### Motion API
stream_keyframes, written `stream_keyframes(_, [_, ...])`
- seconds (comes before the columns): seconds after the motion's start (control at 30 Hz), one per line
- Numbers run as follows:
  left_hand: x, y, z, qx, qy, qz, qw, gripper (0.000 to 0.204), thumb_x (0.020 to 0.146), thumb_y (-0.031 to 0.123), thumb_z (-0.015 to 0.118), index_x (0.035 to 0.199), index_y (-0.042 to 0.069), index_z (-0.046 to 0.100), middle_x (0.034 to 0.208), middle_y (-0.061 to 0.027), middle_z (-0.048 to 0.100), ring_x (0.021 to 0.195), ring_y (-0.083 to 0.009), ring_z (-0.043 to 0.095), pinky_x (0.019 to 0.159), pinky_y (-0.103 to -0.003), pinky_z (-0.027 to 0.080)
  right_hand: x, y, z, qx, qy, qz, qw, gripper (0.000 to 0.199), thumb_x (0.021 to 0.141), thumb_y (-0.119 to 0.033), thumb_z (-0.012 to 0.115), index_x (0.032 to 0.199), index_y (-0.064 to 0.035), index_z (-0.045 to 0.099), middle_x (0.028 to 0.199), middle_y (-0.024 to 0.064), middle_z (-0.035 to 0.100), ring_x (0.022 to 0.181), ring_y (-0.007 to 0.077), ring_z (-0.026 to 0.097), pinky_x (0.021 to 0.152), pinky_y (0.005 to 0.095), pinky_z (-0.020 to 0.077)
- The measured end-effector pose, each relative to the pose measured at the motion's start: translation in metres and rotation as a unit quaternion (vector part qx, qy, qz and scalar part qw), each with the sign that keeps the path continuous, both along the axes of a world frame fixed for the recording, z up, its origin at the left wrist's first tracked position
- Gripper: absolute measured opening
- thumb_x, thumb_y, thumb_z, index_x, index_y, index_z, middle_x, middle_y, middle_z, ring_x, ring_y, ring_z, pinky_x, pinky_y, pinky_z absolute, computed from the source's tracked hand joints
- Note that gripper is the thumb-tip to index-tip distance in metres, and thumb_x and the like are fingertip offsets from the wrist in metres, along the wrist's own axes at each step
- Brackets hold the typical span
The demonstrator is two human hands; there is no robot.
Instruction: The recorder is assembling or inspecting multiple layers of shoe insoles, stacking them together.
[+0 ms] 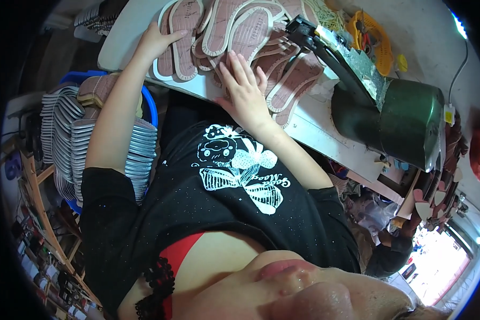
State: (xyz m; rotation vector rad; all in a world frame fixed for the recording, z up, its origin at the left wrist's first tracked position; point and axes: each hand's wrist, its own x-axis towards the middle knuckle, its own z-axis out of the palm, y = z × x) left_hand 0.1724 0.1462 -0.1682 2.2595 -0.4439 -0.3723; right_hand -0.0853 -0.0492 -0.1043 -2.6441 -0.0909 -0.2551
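The pinkish shoe insoles (234, 32) are lying heaped on the white tabletop (314, 125). The left hand (160, 40) and right hand (245, 88) are pressing flat on them, each grip open, holding nothing, apparently sorting; picking one calls for closing fingers around an edge.

**One head-worn fisheye view, looking steeply down the wearer's front**

A single camera sits on the person's head and faces down along the chest toward the white surface (144, 32). It is so close to the body that chin and black shirt (224, 213) fill the lower half of the picture. The surface lies at the top of the picture, beyond the shirt, at arm's reach. Straight edges bend toward the dark round rim. The green machine (405, 122) stands right of the shirt, stacked soles (69, 128) left of it. No second view shares the scene.
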Motion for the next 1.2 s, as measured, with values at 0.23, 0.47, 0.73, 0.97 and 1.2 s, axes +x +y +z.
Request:
stream_keyframes(0.23, [-0.023, -0.005, 0.028, -0.279, 0.24, 0.164, 0.915, 0.063, 0.092, 0.039, 0.062, 0.128, -0.009, 0.046, 0.122, -0.0182, 0.059, 0.111, -0.0238, 0.058, 0.093, -0.035, 0.046, 0.045, -0.016, -0.018, -0.069, -0.057, -0.04, 0.995, 0.074, 0.084, -0.039, 0.066, 0.144, -0.0092, 0.035, 0.153, 0.0158, 0.026, 0.143, 0.0297, 0.024, 0.111, 0.0573, 0.0169])
stream_keyframes(0.47, [-0.005, 0.008, 0.036, -0.099, -0.17, 0.247, 0.949, 0.043, 0.09, 0.035, 0.06, 0.103, -0.005, 0.063, 0.084, -0.0173, 0.066, 0.08, -0.0221, 0.063, 0.074, -0.035, 0.047, 0.016, -0.008, 0.013, 0.086, -0.092, 0.004, 0.992, 0.057, 0.085, -0.03, 0.067, 0.13, -0.0014, 0.05, 0.142, 0.0184, 0.044, 0.137, 0.034, 0.035, 0.111, 0.0501, 0.0187])
stream_keyframes(0.73, [-0.039, -0.012, 0.119, -0.477, -0.014, 0.248, 0.843, 0.028, 0.095, 0.023, 0.059, 0.111, 0.0, 0.06, 0.098, -0.0044, 0.065, 0.081, -0.0127, 0.06, 0.071, -0.026, 0.048, -0.008, -0.029, 0.04, 0.456, 0.069, -0.025, 0.887, 0.032, 0.09, -0.019, 0.065, 0.116, -0.0006, 0.062, 0.105, 0.0136, 0.067, 0.095, 0.0195, 0.065, 0.084, 0.0309, 0.0492])
stream_keyframes(0.97, [-0.162, -0.095, 0.136, -0.519, 0.23, -0.023, 0.823, 0.02, 0.096, 0.022, 0.057, 0.106, 0.006, 0.062, 0.095, 0.0044, 0.06, 0.089, -0.0033, 0.052, 0.078, -0.019, 0.04, 0.001, -0.018, 0.062, 0.62, -0.082, -0.062, 0.778, 0.035, 0.089, -0.008, 0.065, 0.12, 0.0039, 0.054, 0.108, 0.0075, 0.065, 0.096, 0.0139, 0.061, 0.087, 0.0282, 0.0478])
stream_keyframes(1.2, [-0.162, -0.119, 0.167, -0.506, 0.312, -0.136, 0.793, 0.033, 0.092, 0.022, 0.063, 0.114, -0.001, 0.059, 0.099, -0.0062, 0.067, 0.084, -0.0085, 0.064, 0.078, -0.022, 0.051, -0.03, -0.045, 0.082, 0.675, -0.061, 0.058, 0.733, 0.034, 0.091, -0.014, 0.063, 0.117, 0.0051, 0.054, 0.104, 0.0102, 0.065, 0.095, 0.0159, 0.062, 0.084, 0.0299, 0.0495])
